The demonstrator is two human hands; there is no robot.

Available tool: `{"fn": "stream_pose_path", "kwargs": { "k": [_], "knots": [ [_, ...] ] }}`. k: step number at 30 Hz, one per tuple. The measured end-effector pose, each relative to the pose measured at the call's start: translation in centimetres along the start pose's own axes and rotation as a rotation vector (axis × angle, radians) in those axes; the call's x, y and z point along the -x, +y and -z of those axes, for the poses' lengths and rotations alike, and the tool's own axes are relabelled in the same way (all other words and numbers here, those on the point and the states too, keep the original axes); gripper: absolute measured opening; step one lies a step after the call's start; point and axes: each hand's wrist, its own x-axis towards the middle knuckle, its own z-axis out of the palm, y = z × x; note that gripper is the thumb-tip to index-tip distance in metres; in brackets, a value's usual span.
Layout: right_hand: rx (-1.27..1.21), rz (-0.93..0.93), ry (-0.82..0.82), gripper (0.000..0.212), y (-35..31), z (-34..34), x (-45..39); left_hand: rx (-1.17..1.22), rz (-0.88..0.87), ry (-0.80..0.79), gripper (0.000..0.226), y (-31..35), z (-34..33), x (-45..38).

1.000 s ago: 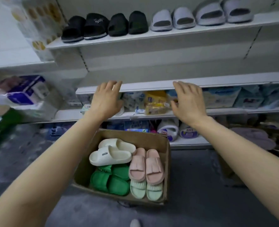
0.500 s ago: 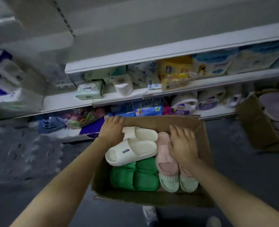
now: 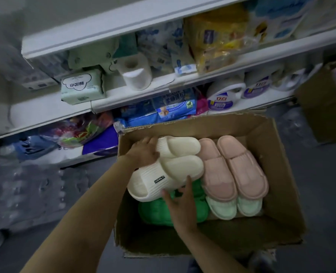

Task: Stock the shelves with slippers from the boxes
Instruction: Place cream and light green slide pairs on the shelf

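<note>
Head view: inside the open brown cardboard box (image 3: 277,174) on the floor, the pair of cream ribbed foam slippers (image 3: 169,170) lies at the far-left corner atop bright green slippers (image 3: 157,211), just beside the pink pair (image 3: 232,168) stacked on pale mint slippers (image 3: 234,207) along the right wall. Left hand (image 3: 145,152) rests on the cream pair's far-left side with fingers curled round its edge, while right hand (image 3: 180,201) touches the near edge, fingers spread apart and straight. Judging by looks, the cream pair should be light, squashy and slightly slick, so squeezing both slippers together from opposite sides seems the safest hold.
</note>
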Motion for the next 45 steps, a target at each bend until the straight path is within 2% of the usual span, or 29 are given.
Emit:
{"fn": "stream_pose_path", "kwargs": {
  "k": [2, 4, 6, 8, 10, 13, 16, 18, 20, 22, 27, 29, 35, 40, 45],
  "knots": [
    [-0.244, -0.078, 0.02, 0.127, -1.2, -1.6, 0.4, 0.097, 0.059, -0.073, 0.085, -0.8, -0.3, -0.4],
    [-0.362, -0.112, 0.072, 0.132, -2.5, -2.8, 0.8, 0.147, 0.084, -0.093, 0.092, -1.0, -0.2, -0.5],
    [-0.392, -0.182, 0.092, 0.136, -3.5, -3.7, 0.9, 0.081, 0.07, -0.031, 0.086, -0.8, 0.2, -0.6],
    [-0.375, -0.231, 0.124, 0.138, -3.8, -4.1, 0.8, 0.033, 0.044, 0.039, 0.071, -0.7, 0.6, -0.8],
    [-0.345, -0.236, 0.183, 0.135, -3.8, -3.9, 0.8, 0.153, 0.021, 0.012, 0.062, -1.0, 0.7, -0.8],
    [-0.337, -0.211, 0.201, 0.129, -3.6, -2.7, 1.4, 0.329, 0.029, -0.067, 0.072, -1.1, 0.8, -0.2],
    [-0.373, -0.109, 0.186, 0.124, -3.1, -1.2, 1.8, 0.252, 0.129, -0.095, 0.11, -0.9, 1.5, 0.4],
    [-0.442, -0.019, 0.175, 0.115, -2.8, -0.2, 1.8, 0.199, 0.14, -0.141, 0.124, -0.8, 1.9, 0.5],
    [-0.501, 0.043, 0.165, 0.106, -2.5, 0.8, 1.9, 0.255, 0.106, -0.18, 0.12, -0.6, 2.2, 1.0],
    [-0.542, 0.075, 0.147, 0.105, -2.2, 2.0, 2.2, 0.394, 0.078, -0.204, 0.106, -0.4, 2.3, 1.8],
    [-0.536, 0.071, 0.038, 0.119, -1.7, 5.9, 3.1, 0.738, 0.095, -0.062, 0.082, 1.2, 1.7, 5.2],
    [-0.526, 0.075, 0.018, 0.12, -2.1, 8.3, 3.0, 0.88, 0.089, 0.032, 0.08, 2.3, 1.5, 7.0],
    [-0.514, 0.173, 0.041, 0.098, -4.5, 16.7, 2.3, 1.21, -0.009, 0.196, 0.093, 7.6, 2.0, 11.4],
    [-0.543, 0.31, 0.047, 0.085, -7.6, 24.8, 2.3, 1.52, -0.157, 0.344, 0.085, 15.2, 4.6, 13.4],
    [-0.686, 0.436, 0.044, 0.084, -10.9, 33.1, 2.6, 1.586, -0.31, 0.426, 0.088, 24.5, 8.9, 13.9]
  ]
}}
